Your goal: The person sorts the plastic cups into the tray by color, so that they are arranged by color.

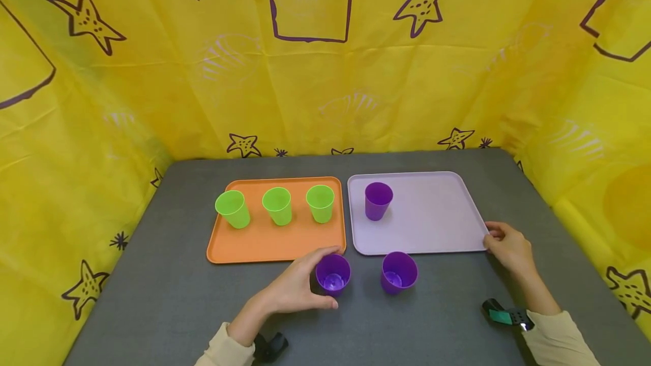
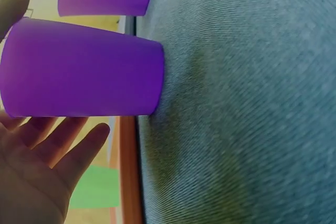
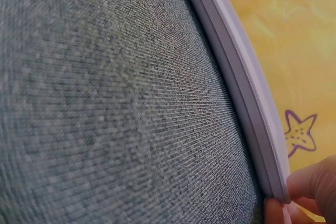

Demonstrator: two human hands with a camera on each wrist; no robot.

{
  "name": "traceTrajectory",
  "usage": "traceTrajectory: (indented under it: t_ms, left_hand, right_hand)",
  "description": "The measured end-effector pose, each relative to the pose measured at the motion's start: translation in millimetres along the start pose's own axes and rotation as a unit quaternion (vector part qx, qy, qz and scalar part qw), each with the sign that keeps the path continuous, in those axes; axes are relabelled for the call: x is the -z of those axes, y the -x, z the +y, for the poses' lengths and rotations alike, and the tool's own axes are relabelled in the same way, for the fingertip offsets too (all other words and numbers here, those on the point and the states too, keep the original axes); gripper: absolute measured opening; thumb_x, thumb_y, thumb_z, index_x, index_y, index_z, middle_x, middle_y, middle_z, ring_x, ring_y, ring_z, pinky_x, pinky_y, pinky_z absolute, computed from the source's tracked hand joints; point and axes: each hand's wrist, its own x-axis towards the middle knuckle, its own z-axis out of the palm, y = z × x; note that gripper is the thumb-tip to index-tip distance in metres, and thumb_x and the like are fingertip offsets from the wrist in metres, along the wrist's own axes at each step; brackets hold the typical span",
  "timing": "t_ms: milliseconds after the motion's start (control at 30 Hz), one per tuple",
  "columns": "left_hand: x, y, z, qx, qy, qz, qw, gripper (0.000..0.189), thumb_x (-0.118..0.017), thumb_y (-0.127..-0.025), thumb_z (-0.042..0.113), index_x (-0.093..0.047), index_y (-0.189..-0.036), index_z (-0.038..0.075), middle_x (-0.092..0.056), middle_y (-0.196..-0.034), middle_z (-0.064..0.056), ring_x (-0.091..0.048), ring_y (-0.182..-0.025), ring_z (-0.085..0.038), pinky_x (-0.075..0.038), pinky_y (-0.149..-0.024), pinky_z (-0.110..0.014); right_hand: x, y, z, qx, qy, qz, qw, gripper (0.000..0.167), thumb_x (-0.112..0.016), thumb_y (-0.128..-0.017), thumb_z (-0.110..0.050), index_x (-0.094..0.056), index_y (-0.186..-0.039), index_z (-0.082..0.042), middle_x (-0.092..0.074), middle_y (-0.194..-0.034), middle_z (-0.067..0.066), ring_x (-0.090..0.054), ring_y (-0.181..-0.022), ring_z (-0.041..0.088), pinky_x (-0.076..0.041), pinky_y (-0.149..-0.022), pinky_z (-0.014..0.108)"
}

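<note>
My left hand [image 1: 295, 287] reaches round a purple cup [image 1: 333, 275] that stands upright on the table, thumb on its near side and fingers on its far side. In the left wrist view the fingers [image 2: 79, 153] are spread, and a gap shows between the index finger and the cup wall. A second purple cup [image 1: 399, 273] stands to the right. My right hand [image 1: 510, 248] pinches the near right corner of a lilac tray [image 1: 432, 213] between thumb and fingers, as the right wrist view also shows. On that tray, towards its left side, is another purple cup [image 1: 377, 201].
An orange tray [image 1: 259, 250] lies left of the lilac one. It bears three green cups [image 1: 277, 206] in a row. Grey cloth [image 1: 168, 298] covers the table, and a yellow patterned curtain [image 1: 305, 89] encloses its back and sides.
</note>
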Motion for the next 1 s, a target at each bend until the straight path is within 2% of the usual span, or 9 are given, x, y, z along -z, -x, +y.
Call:
traceTrajectory:
  t_ms: [133, 300, 567, 667, 867, 900, 1000]
  left_hand:
    - [-2.4, 0.2, -1.3, 0.016, 0.020, 0.011, 0.9996, 0.084, -0.080, -0.068, 0.036, -0.039, -0.137, 0.015, -0.049, -0.134, 0.003, -0.051, -0.116, -0.010, -0.041, -0.100, -0.033]
    - [-4.8, -0.3, -2.8, 0.016, 0.040, 0.022, 0.9988, 0.076, -0.078, -0.071, 0.032, -0.041, -0.134, 0.011, -0.052, -0.129, 0.003, -0.057, -0.108, -0.016, -0.047, -0.092, -0.034]
    - [-5.8, -1.8, -2.1, 0.014, 0.049, 0.030, 0.9982, 0.073, -0.079, -0.070, 0.031, -0.042, -0.130, 0.011, -0.056, -0.122, 0.003, -0.059, -0.103, -0.019, -0.050, -0.088, -0.034]
    - [-4.9, -3.0, -0.8, 0.019, 0.053, 0.032, 0.9979, 0.071, -0.080, -0.069, 0.030, -0.043, -0.127, 0.016, -0.058, -0.119, 0.004, -0.059, -0.102, -0.017, -0.050, -0.087, -0.033]
    - [0.2, -8.9, 5.8, 0.025, 0.058, 0.027, 0.9976, 0.068, -0.080, -0.069, 0.029, -0.042, -0.125, 0.026, -0.058, -0.116, 0.008, -0.059, -0.102, -0.016, -0.050, -0.087, -0.033]
    - [3.4, -10.6, 12.8, 0.030, 0.060, 0.024, 0.9975, 0.067, -0.080, -0.069, 0.026, -0.042, -0.125, 0.024, -0.058, -0.116, 0.005, -0.059, -0.103, -0.018, -0.050, -0.087, -0.035]
    - [7.5, -17.3, 18.7, 0.038, 0.058, 0.021, 0.9974, 0.068, -0.081, -0.069, 0.026, -0.043, -0.126, 0.023, -0.058, -0.116, 0.006, -0.059, -0.103, -0.017, -0.050, -0.088, -0.036]
  right_hand:
    - [-1, -0.3, 1, 0.002, -0.001, 0.002, 1.0000, 0.036, -0.054, -0.081, -0.013, -0.058, -0.112, 0.006, -0.064, -0.091, 0.021, -0.053, -0.064, 0.010, -0.043, -0.051, 0.021]
    - [-1, -0.5, 1, 0.005, 0.001, 0.008, 1.0000, 0.036, -0.054, -0.081, -0.012, -0.059, -0.112, 0.006, -0.065, -0.089, 0.020, -0.053, -0.065, 0.010, -0.042, -0.051, 0.021]
    - [-2, -1.4, 3, 0.006, 0.001, 0.010, 0.9999, 0.035, -0.054, -0.081, -0.012, -0.059, -0.111, 0.006, -0.065, -0.089, 0.020, -0.052, -0.065, 0.009, -0.042, -0.051, 0.021]
    - [-2, -1.5, 2, 0.007, 0.003, 0.009, 0.9999, 0.036, -0.054, -0.081, -0.012, -0.059, -0.111, 0.006, -0.064, -0.089, 0.020, -0.052, -0.066, 0.011, -0.042, -0.052, 0.021]
    - [-2, -1.3, 2, 0.002, 0.000, 0.007, 1.0000, 0.036, -0.055, -0.081, -0.012, -0.058, -0.112, 0.006, -0.064, -0.090, 0.021, -0.053, -0.065, 0.011, -0.043, -0.051, 0.021]
    - [-2, -1.3, 2, 0.001, 0.000, 0.008, 1.0000, 0.036, -0.055, -0.081, -0.012, -0.058, -0.112, 0.006, -0.064, -0.090, 0.021, -0.053, -0.065, 0.011, -0.043, -0.051, 0.021]
    - [-2, -1.0, 2, 0.000, -0.001, 0.008, 1.0000, 0.036, -0.055, -0.081, -0.012, -0.058, -0.112, 0.006, -0.064, -0.090, 0.021, -0.053, -0.064, 0.010, -0.043, -0.051, 0.020]
